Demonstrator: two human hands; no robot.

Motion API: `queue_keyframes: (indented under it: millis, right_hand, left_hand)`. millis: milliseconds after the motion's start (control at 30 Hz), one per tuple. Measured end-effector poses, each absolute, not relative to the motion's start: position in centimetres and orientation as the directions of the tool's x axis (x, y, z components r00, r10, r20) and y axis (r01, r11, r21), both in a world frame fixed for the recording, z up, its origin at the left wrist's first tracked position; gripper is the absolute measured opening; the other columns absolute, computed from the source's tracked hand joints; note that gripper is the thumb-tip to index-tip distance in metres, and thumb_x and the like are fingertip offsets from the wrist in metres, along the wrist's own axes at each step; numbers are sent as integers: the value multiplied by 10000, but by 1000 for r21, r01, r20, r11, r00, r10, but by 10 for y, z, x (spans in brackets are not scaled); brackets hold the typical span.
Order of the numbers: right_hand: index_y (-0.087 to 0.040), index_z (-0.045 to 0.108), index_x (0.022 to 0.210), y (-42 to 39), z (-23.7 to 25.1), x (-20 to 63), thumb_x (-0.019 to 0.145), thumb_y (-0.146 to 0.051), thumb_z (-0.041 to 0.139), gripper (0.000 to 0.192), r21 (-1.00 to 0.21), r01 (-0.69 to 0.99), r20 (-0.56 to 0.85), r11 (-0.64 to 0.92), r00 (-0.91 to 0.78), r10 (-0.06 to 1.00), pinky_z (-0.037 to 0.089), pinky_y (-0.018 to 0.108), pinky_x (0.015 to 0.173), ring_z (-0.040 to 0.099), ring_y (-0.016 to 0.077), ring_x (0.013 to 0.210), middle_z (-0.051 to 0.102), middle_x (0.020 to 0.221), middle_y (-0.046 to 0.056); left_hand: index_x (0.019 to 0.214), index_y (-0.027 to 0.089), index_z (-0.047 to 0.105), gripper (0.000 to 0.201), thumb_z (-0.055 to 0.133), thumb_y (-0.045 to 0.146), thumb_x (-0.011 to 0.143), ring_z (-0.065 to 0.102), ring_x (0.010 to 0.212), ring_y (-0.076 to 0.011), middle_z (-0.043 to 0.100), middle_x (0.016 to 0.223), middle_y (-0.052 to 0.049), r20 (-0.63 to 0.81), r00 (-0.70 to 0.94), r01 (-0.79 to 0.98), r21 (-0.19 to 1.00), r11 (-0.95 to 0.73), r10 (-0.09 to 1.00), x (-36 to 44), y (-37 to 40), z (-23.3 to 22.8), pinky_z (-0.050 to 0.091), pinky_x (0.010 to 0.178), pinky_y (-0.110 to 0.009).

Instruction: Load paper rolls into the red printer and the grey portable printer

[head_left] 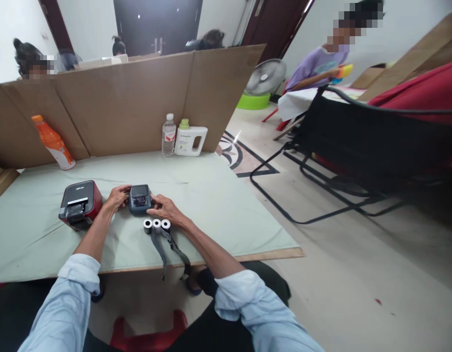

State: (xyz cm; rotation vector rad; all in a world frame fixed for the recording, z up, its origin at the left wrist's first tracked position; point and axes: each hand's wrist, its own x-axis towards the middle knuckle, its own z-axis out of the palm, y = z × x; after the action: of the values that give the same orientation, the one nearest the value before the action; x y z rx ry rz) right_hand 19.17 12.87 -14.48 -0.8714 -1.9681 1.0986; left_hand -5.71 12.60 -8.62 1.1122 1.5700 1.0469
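A small dark grey device [139, 207], which looks like a portable label printer, stands on the table between my hands. My left hand [119, 197] is at its left side, fingers curled against its edge. At its right side my right hand [165, 207] grips with thumb and fingers. Close in front of it, three white rolls [156, 225] with dark centres sit side by side. Dark straps [160, 249] trail from near the rolls over the table's front edge. A larger black and red printer [81, 201] with a slot on top stands left of my left hand.
An orange bottle [54, 143], a clear water bottle [169, 137] and a white jug [189, 140] stand along a cardboard wall [130, 105] behind the green-covered table [226, 210]. A black folding chair [358, 137], a fan [266, 77] and another person [317, 63] are at the right.
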Motion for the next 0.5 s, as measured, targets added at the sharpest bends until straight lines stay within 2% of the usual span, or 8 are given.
queue_keyframes:
  millis: [167, 400, 500]
  right_hand:
    - [-221, 714, 1283, 127, -140, 193, 798, -404, 823, 531, -880, 213, 260, 424, -532, 806, 491, 305, 776, 564, 162, 774, 590, 875, -10]
    - [-223, 728, 1255, 126, -137, 193, 812, -409, 815, 488, -876, 232, 247, 422, -535, 808, 497, 306, 766, 567, 162, 767, 586, 878, -6]
    - [-224, 711, 1302, 127, -139, 192, 804, -389, 822, 536, -873, 238, 253, 426, -526, 812, 511, 319, 776, 573, 161, 758, 594, 887, -5]
  left_hand:
    - [1396, 171, 672, 767, 667, -13, 652, 563, 565, -53, 662, 1436, -146, -210, -125, 158, 961, 229, 970, -60, 122, -84, 370, 380, -135]
    - [1365, 179, 699, 715, 702, 18, 669, 543, 540, -52, 712, 1354, -130, -229, -161, 174, 951, 256, 960, -59, 127, -86, 359, 383, -137]
    - [1441, 207, 645, 765, 716, 40, 697, 556, 565, -52, 656, 1440, -149, -214, -165, 170, 955, 242, 963, -57, 123, -86, 378, 409, -144]
